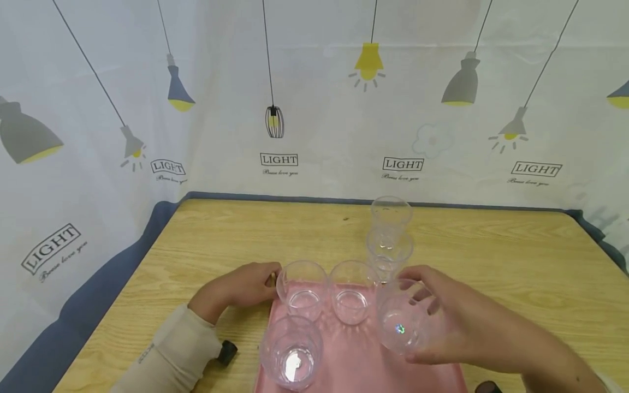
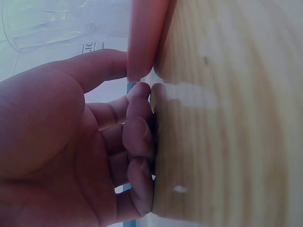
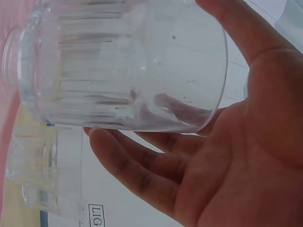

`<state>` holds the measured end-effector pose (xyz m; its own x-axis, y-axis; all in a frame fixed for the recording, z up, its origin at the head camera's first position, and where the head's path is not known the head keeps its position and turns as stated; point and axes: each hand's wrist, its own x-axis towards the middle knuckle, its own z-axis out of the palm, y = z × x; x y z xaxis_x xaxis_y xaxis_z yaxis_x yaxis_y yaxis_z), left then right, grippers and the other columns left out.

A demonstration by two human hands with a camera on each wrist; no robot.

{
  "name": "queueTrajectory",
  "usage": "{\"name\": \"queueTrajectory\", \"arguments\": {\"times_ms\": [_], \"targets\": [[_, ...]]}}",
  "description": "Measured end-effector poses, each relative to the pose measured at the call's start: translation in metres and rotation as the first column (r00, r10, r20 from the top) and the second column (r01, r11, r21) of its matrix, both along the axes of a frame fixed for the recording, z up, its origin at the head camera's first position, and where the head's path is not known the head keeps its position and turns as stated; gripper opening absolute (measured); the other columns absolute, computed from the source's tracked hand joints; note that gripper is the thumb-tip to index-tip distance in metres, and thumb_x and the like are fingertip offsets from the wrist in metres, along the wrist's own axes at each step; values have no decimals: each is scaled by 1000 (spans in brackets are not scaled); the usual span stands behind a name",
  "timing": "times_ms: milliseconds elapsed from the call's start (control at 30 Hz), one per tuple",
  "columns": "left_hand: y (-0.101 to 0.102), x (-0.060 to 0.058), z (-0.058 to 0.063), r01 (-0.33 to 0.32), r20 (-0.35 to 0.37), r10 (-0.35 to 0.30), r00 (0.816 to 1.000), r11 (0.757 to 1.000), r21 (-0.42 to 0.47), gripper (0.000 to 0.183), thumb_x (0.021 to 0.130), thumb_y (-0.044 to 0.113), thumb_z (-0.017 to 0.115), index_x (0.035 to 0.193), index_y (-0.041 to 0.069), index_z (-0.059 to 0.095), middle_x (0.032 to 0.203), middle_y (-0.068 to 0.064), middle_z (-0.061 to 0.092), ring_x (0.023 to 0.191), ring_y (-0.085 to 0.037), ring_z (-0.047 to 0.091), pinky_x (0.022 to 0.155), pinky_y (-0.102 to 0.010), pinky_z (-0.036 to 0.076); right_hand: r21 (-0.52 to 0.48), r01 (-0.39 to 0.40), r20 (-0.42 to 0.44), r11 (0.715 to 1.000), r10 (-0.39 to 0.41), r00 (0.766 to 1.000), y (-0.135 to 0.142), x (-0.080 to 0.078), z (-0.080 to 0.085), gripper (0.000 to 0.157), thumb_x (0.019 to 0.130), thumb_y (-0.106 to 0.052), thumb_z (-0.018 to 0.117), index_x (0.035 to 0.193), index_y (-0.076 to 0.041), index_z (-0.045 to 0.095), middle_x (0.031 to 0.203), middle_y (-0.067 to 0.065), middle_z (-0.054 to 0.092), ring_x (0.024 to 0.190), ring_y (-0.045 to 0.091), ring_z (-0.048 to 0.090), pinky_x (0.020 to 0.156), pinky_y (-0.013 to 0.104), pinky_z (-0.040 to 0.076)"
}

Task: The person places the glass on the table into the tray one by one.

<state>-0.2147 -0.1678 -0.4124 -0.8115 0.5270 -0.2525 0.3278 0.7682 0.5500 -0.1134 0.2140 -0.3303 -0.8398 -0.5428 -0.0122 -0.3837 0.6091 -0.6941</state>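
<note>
At the right side of the pink tray, my right hand grips a clear cup, thumb on one side and fingers around the other. The cup is upright, its base close over the tray. My left hand is at the tray's back left edge. In the left wrist view, its thumb touches the tray's rim and its curled fingers lie low against the table, the index fingertip right under the rim. On the tray stand three more clear cups: a back left cup, a back middle cup and a front left cup.
Behind the tray, a near clear cup and a far clear cup stand on the wooden table. A cloth printed with lamps hangs along the back and sides. A small black object lies by the left sleeve.
</note>
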Motion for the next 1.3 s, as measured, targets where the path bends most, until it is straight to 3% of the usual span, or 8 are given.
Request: {"name": "queueTrajectory", "arguments": {"times_ms": [233,467,567,800,1133,1300], "targets": [[-2,-4,-6,10,-22,-11,1000,1000,-17,15,96,34,63,98,20,59,73,5,50,68,-11,47,64,-29,41,-39,-37,30,999,38,999,-12,7,-3,87,72,-51,86,142,-28,39,125,-5,58,107,14,62,86,29,54],[-2,-5,-7,-4,-9,4,1000,1000,-20,12,97,31,63,99,20,59,75,3,53,70,-13,49,66,-31,42,-21,-127,-36,992,126,991,-26,14,-9,83,72,-50,86,140,-36,40,124,-11,55,104,8,61,85,27,54],[-1,-6,-7,-2,-16,2,1000,1000,-21,11,97,31,63,100,20,60,77,3,54,71,-14,49,67,-31,43,-19,-129,-57,991,128,990,-31,18,-12,80,73,-54,84,139,-37,42,124,-15,56,104,6,61,86,27,54],[-1,-4,-4,-12,-5,12,1000,1000,-13,12,96,30,63,100,19,61,78,2,55,72,-14,50,67,-32,43,-44,-109,-2,993,109,994,-46,23,-19,75,72,-60,82,135,-38,48,122,-21,61,107,3,62,92,27,52],[-2,-6,-8,-7,8,7,1000,1000,-9,11,96,30,63,98,20,59,72,4,49,68,-13,47,64,-30,40,-4,-85,-76,996,85,994,-50,24,-30,80,73,-58,83,139,-30,48,121,-21,60,106,1,60,90,27,53],[-3,-5,-9,-10,12,10,1000,1000,-9,11,96,30,63,99,20,59,72,4,49,67,-12,47,64,-30,40,18,-74,-47,997,74,996,-54,24,-33,83,72,-60,82,140,-32,46,121,-19,62,107,2,61,91,29,53]]}}
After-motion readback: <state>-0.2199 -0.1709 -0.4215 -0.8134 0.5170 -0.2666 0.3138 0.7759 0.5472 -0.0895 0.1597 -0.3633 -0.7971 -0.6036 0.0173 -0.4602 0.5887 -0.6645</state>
